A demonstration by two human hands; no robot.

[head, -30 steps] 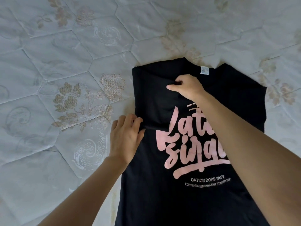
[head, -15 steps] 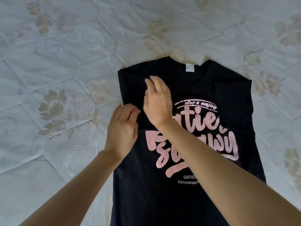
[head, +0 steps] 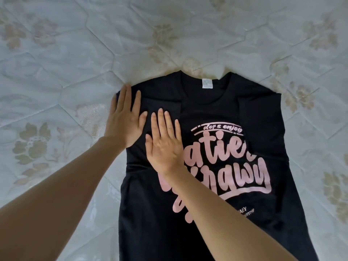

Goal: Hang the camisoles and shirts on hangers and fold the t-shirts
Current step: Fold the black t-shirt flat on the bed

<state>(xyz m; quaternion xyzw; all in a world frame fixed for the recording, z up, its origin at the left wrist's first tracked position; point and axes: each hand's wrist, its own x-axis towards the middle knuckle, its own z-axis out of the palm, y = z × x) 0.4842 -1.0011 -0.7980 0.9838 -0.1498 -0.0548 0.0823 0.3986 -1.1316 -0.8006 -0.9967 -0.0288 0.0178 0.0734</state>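
Quilted mattress (head: 75,53), one black t-shirt (head: 216,110), two flat hands: left hand (head: 125,121), right hand (head: 165,146)

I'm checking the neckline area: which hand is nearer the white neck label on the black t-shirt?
The right hand: it lies flat on the t-shirt below-left of the white neck label. The left hand lies farther left, at the folded shoulder edge.

Black t-shirt (head: 216,185) flat on quilted mattress (head: 75,63)
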